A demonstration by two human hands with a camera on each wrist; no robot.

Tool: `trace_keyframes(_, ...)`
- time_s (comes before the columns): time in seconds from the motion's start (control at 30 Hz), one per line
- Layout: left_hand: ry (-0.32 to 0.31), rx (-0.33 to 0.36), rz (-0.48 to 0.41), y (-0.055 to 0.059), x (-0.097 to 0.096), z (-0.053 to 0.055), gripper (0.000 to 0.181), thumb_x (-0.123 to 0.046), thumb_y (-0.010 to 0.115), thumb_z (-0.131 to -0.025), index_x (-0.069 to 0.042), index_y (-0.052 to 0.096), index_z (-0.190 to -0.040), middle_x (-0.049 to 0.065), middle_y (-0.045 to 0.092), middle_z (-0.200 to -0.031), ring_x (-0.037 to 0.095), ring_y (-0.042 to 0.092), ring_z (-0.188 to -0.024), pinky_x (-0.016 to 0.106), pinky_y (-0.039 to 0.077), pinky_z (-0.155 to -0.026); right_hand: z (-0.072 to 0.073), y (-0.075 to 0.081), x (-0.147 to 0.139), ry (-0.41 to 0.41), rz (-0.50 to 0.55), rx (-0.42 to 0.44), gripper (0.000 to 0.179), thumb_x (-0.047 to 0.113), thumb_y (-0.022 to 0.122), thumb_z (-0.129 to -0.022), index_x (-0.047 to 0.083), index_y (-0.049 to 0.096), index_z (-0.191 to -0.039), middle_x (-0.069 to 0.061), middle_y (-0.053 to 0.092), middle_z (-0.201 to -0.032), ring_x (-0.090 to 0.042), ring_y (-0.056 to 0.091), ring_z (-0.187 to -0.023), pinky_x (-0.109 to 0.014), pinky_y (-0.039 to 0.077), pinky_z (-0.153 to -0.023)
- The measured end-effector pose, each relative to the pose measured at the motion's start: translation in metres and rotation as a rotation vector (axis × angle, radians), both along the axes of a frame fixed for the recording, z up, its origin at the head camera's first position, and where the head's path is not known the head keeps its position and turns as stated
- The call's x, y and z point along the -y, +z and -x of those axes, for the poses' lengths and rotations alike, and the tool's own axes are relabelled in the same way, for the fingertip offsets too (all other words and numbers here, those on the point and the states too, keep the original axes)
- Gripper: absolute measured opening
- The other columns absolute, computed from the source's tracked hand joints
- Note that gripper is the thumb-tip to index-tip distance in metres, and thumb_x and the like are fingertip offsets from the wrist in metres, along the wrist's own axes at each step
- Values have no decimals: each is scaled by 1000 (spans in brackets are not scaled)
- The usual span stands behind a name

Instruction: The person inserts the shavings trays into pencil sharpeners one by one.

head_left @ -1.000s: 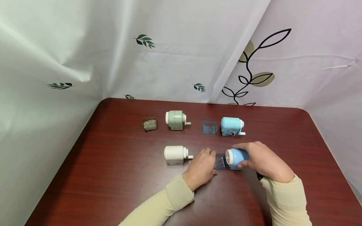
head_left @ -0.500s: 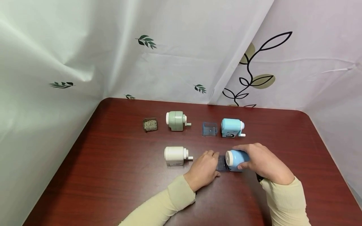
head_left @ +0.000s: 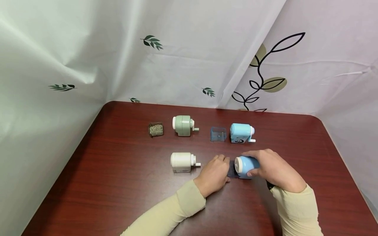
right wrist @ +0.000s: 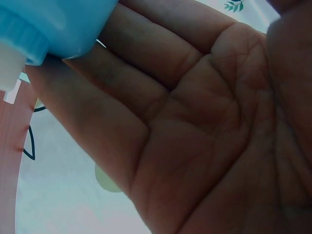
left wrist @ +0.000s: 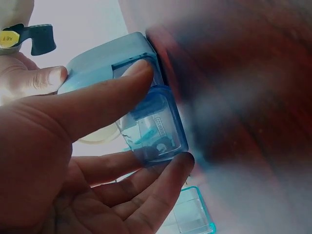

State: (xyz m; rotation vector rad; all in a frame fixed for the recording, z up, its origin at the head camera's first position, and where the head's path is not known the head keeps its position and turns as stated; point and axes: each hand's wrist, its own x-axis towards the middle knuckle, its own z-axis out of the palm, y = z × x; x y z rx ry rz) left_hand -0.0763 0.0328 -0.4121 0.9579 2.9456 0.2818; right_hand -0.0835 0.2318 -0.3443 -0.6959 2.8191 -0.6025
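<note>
My right hand (head_left: 273, 168) grips a blue crank pencil sharpener (head_left: 250, 164) with a white round front, standing on the table. My left hand (head_left: 213, 175) pinches a clear blue shavings drawer (left wrist: 165, 129) between thumb and fingers. In the left wrist view, the drawer lies against the opening in the sharpener's lower part; the thumb hides part of that joint, so how far it sits inside cannot be told. In the right wrist view, the sharpener's blue body (right wrist: 73, 24) lies against my fingers.
A white sharpener (head_left: 181, 162) stands left of my left hand. Behind are a green sharpener (head_left: 183, 125), a light blue sharpener (head_left: 240, 132), a detached clear blue drawer (head_left: 218, 134) and a dark drawer (head_left: 156, 129) full of shavings. A curtain borders the table's far edge.
My left hand has moved slightly right toward the sharpener, and less of the drawer shows between the hands. My right hand keeps its grip in nearly the same place.
</note>
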Motion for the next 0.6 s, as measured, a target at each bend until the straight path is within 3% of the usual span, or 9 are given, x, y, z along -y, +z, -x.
trace_keyframes(0.3,6,26,-8,2,-2,2,61,-35,85,-81,-1,64,-127,8,65,-111,18,62,-102,26,52,-91,1,0,0,-10,-19,5,52,11,92,-64,12,74,-113,4,69,-93,-14,60,-79,-39,50,-73)
trace_keyframes(0.6,-22,8,-9,1,-2,4,57,-35,86,-81,-2,65,-123,7,65,-107,18,63,-100,25,51,-92,1,-1,-1,-5,-19,6,52,13,92,-64,12,74,-113,3,70,-94,-15,60,-79,-40,50,-72)
